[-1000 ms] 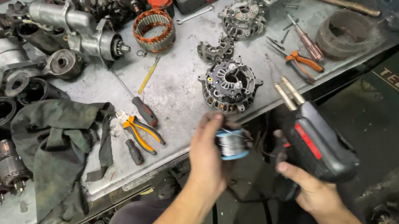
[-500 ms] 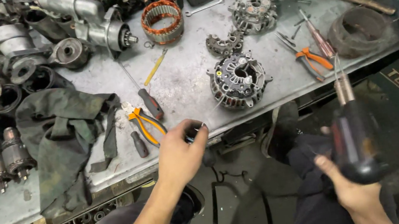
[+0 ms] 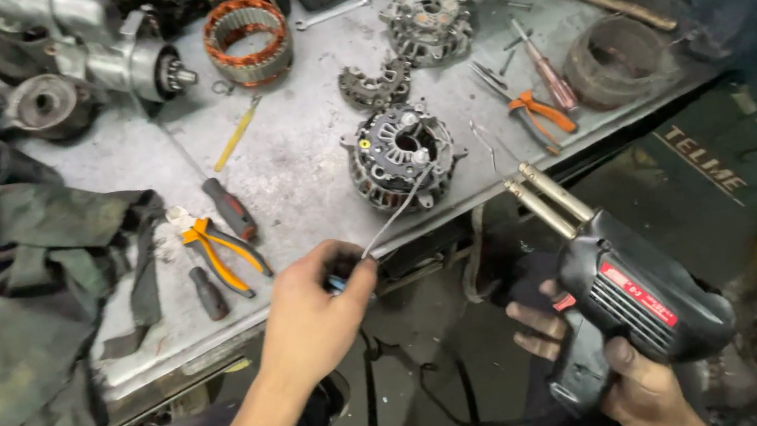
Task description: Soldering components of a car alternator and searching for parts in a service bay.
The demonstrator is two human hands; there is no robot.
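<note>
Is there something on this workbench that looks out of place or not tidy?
Yes. A crumpled dark green cloth lies over the bench's left part, and one strip droops past the front edge. Orange-handled pliers and a screwdriver lie loose beside it. Nothing looks spilled or broken.

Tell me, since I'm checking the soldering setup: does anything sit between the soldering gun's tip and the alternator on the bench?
Nothing visible does. The soldering gun, held in the right hand, points its tip toward the alternator across open bench edge. Only the thin solder wire, pinched in the left hand, runs up to the alternator alongside that path.
</note>
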